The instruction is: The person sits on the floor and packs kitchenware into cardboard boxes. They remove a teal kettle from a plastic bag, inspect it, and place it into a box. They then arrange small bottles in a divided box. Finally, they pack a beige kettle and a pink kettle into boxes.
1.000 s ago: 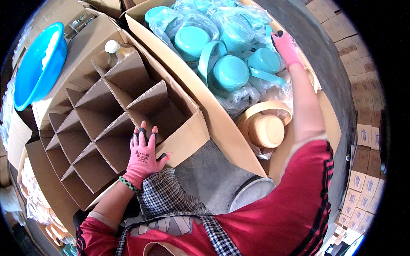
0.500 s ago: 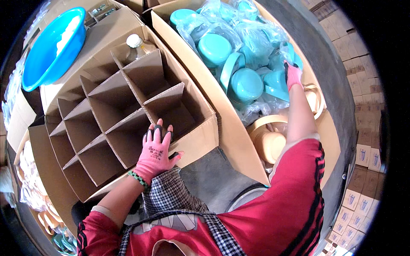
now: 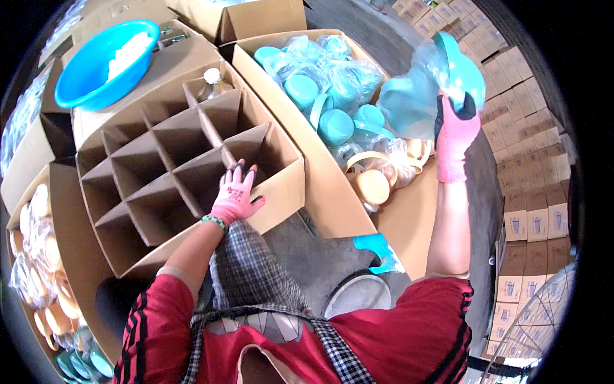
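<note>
While the left hand (image 3: 235, 195) in its pink knit glove lies flat, fingers spread, on the near rim of the brown cardboard carton with crossed dividers (image 3: 160, 166), the right hand (image 3: 455, 131), gloved in the same pink with dark fingertips, is raised at about two o'clock in the view. Its fingers are closed round a teal plastic cup-shaped piece wrapped in clear film (image 3: 441, 83), lifted clear of everything below. The piece's long axis runs roughly from seven o'clock up to one o'clock, its rounded end pointing toward one o'clock and away from the person; the loose film trails off toward nine o'clock. Whether the thumb pinches the film or the plastic itself cannot be told.

Below and to nine o'clock of the raised piece, an open cardboard box of teal lids and cups in clear bags (image 3: 326, 96) stands just beside the divided carton. At its near end, toward five o'clock, lie tan round plastic pieces (image 3: 374, 185) in film. One compartment at the far corner of the divided carton holds a clear glass jar (image 3: 213, 82). At eleven o'clock a blue plastic basin (image 3: 105, 64) rests on another carton. Stacked small white-and-brown boxes (image 3: 531, 217) line the three o'clock edge.
</note>
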`<state>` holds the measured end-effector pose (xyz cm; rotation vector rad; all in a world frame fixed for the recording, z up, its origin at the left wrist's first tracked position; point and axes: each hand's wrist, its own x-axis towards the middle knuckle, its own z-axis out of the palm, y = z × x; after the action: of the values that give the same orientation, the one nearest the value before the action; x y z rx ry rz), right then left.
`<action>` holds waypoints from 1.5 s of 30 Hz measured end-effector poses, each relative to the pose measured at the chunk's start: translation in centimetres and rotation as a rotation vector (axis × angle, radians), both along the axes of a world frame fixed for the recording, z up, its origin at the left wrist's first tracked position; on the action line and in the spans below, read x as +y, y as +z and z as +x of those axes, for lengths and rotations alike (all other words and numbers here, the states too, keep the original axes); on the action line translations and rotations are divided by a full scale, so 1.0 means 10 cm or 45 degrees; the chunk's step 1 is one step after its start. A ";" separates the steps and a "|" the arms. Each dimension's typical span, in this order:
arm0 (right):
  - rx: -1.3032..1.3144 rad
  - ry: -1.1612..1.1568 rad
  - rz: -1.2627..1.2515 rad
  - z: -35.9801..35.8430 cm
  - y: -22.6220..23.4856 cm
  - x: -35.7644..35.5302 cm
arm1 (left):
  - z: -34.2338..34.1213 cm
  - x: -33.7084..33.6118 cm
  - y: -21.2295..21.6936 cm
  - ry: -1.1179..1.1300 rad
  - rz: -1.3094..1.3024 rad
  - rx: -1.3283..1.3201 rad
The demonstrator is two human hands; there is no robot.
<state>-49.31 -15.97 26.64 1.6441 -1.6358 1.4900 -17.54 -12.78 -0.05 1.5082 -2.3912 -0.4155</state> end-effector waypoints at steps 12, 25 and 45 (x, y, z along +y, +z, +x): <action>0.444 0.796 0.245 2.11 1.21 1.41 | 1.29 1.36 1.58 0.211 -0.908 1.195; 0.166 1.694 0.704 3.49 0.33 2.75 | 1.95 3.27 1.35 0.493 -0.101 1.489; 0.409 1.625 0.680 3.06 -0.37 2.67 | 1.72 2.92 0.71 0.541 -0.440 1.003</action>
<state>-18.73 10.75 22.95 3.3543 -0.7385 1.0511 -0.33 16.46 7.03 1.3100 -1.4129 -0.3751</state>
